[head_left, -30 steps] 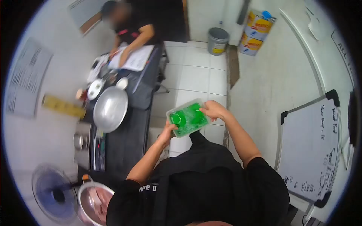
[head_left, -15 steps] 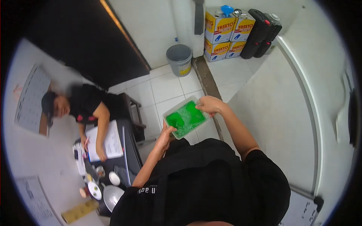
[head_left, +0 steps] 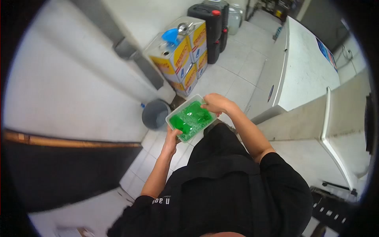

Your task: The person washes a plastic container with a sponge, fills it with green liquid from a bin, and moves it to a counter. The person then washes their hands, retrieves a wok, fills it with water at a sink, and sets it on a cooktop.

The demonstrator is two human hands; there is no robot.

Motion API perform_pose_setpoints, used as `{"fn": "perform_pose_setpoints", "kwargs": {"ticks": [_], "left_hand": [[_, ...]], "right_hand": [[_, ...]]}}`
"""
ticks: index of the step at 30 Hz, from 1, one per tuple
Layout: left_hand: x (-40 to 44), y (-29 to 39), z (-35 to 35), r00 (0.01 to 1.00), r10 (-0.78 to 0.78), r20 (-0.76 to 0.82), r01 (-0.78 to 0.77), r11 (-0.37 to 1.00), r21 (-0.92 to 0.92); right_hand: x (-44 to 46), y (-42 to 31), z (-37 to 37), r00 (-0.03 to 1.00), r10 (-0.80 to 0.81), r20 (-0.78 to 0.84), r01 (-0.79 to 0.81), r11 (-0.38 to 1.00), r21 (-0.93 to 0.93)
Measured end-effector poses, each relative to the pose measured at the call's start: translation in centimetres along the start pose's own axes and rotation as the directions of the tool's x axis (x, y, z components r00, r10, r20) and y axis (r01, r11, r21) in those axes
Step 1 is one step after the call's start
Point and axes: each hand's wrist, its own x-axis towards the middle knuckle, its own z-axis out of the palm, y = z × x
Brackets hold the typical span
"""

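A rectangular, pale plastic tub (head_left: 186, 106) is held in front of my body, with bubbly bright green liquid (head_left: 191, 116) inside. My left hand (head_left: 172, 138) grips its near left corner, thumb over the rim. On the far right side, my right hand (head_left: 215, 104) is closed on the rim, its thumb at the inner edge. The fingers of both hands are partly hidden under the tub. Below and to the left of the tub stands a grey bucket (head_left: 155, 114) on the floor.
Stacked yellow and white tins (head_left: 173, 59) stand by the wall, a blue funnel (head_left: 170, 36) on top. Black jerrycans (head_left: 207, 23) are beside them. A white chest freezer (head_left: 304, 67) is at the right. White tiles (head_left: 229, 59) cover the floor; a dark door (head_left: 71, 173) is at left.
My view has turned to the right. The seated person and desk have left the view, and the white chest freezer has come in. Both hands still hold the tub.
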Motion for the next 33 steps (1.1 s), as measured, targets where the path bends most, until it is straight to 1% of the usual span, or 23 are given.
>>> {"fn": "perform_pose_setpoints", "kwargs": {"ticks": [1,3,4,6,7,8,9,11,14,15,16,18,19,20,21,23,25,26,27,29,30,32,33], "left_hand": [[2.6,1.8,0.2,1.000,-0.008,0.027,0.007,0.999,0.033],[8.2,5.3,1.1,1.000,-0.007,0.018,0.007,1.000,0.018],[10.8,7.0,1.8,1.000,0.001,0.028,-0.001,1.000,-0.011],[16.6,8.7,2.1,0.990,0.044,0.135,-0.035,0.997,-0.073],[18.9,10.5,3.4,0.990,0.003,0.138,0.016,0.990,-0.137],[21.3,12.0,4.3,0.984,-0.021,0.177,0.037,0.995,-0.088],[22.4,15.2,7.1,0.983,0.006,0.181,0.003,0.999,-0.052],[26.4,18.1,9.1,0.967,-0.133,0.215,0.129,0.991,0.031],[31.7,23.2,14.1,0.947,-0.112,0.301,0.102,0.994,0.047],[33.1,25.0,15.8,0.936,-0.122,0.329,0.114,0.992,0.045],[34.5,26.8,17.5,0.931,-0.155,0.332,0.133,0.987,0.088],[38.8,29.6,20.9,0.898,-0.242,0.368,0.183,0.965,0.189],[40.0,31.8,23.5,0.902,-0.261,0.344,0.198,0.958,0.207],[42.2,32.9,25.3,0.901,-0.264,0.344,0.199,0.957,0.213],[44.7,33.7,26.9,0.903,-0.264,0.339,0.198,0.956,0.218],[50.4,35.0,29.9,0.873,-0.272,0.405,0.194,0.955,0.223],[55.5,35.5,34.4,0.851,-0.268,0.452,0.174,0.955,0.239],[59.1,35.4,36.4,0.830,-0.230,0.508,0.104,0.959,0.263],[61.9,35.5,37.4,0.806,-0.221,0.549,0.052,0.951,0.306],[69.1,37.0,42.0,0.788,-0.251,0.562,0.079,0.947,0.312],[71.8,36.9,44.4,0.776,-0.277,0.567,0.116,0.946,0.304],[75.4,38.0,50.0,0.752,-0.322,0.575,0.175,0.939,0.296],[76.9,40.0,53.0,0.728,-0.347,0.591,0.155,0.924,0.351]], "right_hand": [[1.6,0.7,-1.7,0.999,0.020,-0.027,-0.019,0.999,0.029],[5.4,2.4,-5.8,0.997,0.039,-0.069,-0.039,0.999,-0.007],[7.1,3.4,-8.0,0.994,0.049,-0.100,-0.049,0.999,0.002],[9.7,5.2,-12.7,0.998,0.027,-0.051,-0.027,1.000,-0.006],[10.5,6.0,-15.7,0.996,0.044,-0.072,-0.045,0.999,-0.023],[10.9,6.7,-18.2,0.995,0.064,-0.079,-0.067,0.997,-0.032],[11.6,8.0,-20.6,0.993,0.095,-0.073,-0.097,0.995,-0.024],[13.0,10.6,-24.4,0.986,0.147,-0.074,-0.148,0.989,-0.018],[13.9,14.2,-31.2,0.978,0.204,-0.046,-0.204,0.979,0.002],[13.9,15.0,-33.4,0.981,0.189,-0.053,-0.188,0.982,0.009],[13.8,15.9,-35.6,0.982,0.179,-0.058,-0.178,0.984,0.013],[15.2,19.5,-39.5,0.979,0.203,0.035,-0.205,0.977,0.064],[16.0,21.4,-41.2,0.971,0.234,0.047,-0.238,0.967,0.093],[16.8,23.3,-42.8,0.965,0.257,0.055,-0.262,0.957,0.120],[17.6,25.1,-44.5,0.957,0.286,0.048,-0.289,0.951,0.104],[19.3,29.0,-47.9,0.935,0.353,0.036,-0.353,0.914,0.198],[18.6,32.5,-51.9,0.941,0.338,-0.008,-0.330,0.923,0.197],[19.0,34.3,-53.3,0.949,0.315,-0.025,-0.302,0.926,0.225],[19.7,35.8,-54.1,0.949,0.315,-0.007,-0.303,0.918,0.257],[20.6,40.3,-59.3,0.893,0.450,-0.019,-0.428,0.862,0.271],[20.8,42.5,-61.3,0.882,0.471,0.004,-0.453,0.847,0.277],[21.2,46.9,-65.0,0.874,0.482,-0.057,-0.440,0.836,0.327],[21.3,49.1,-67.0,0.871,0.490,-0.047,-0.448,0.829,0.336]]}}
